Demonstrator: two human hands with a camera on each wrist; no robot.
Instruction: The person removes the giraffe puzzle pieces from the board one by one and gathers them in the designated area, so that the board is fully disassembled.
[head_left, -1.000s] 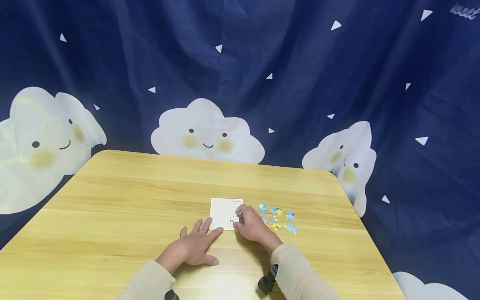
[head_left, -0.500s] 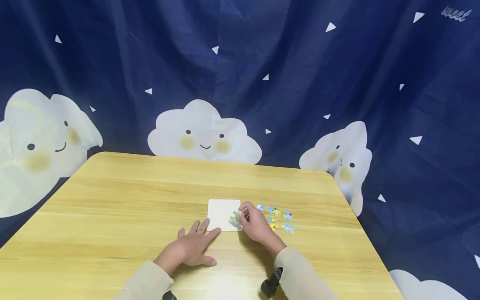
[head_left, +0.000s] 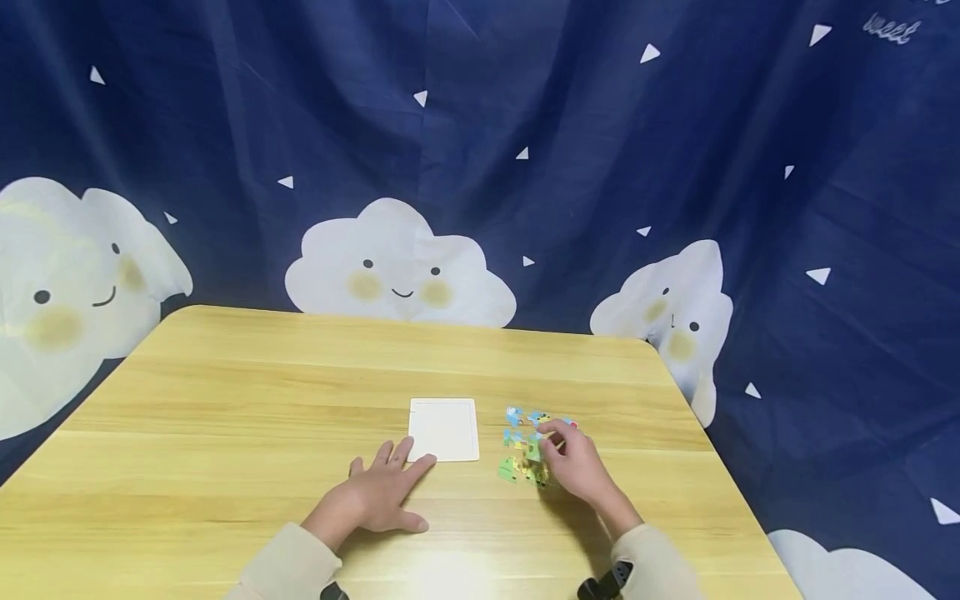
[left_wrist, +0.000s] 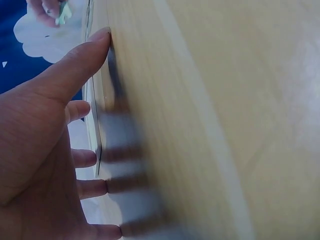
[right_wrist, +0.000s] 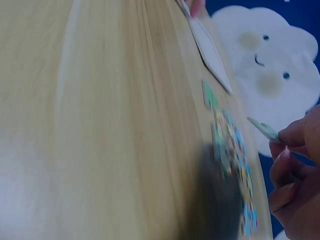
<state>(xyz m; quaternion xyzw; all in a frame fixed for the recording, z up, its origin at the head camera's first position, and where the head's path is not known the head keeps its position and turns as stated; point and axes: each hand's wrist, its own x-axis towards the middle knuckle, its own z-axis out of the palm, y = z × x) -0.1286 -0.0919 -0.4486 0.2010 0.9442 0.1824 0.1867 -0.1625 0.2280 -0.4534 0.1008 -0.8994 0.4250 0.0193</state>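
Note:
My right hand [head_left: 579, 467] pinches a green jigsaw puzzle piece [right_wrist: 263, 129] between thumb and fingers. It holds the piece raised over a group of loose puzzle pieces [head_left: 507, 469], and hides part of that group in the head view. Blue, yellow and green show among the loose pieces. To their left lies a white square puzzle tray [head_left: 444, 429] with a raised rim and nothing in it. My left hand [head_left: 378, 492] is spread on the table, its fingertips at the tray's lower left corner. In the left wrist view its fingers [left_wrist: 92, 189] are straight and apart.
A wooden table [head_left: 262, 400] carries everything. Behind it hangs a dark blue curtain [head_left: 480, 100] printed with white clouds and triangles. Dark devices [head_left: 604, 582] are strapped at both wrists over light sleeves.
The right hand has lifted the green puzzle piece off the tray and carried it right, over the loose pieces. The left hand has kept its place by the tray. The head view has shifted slightly.

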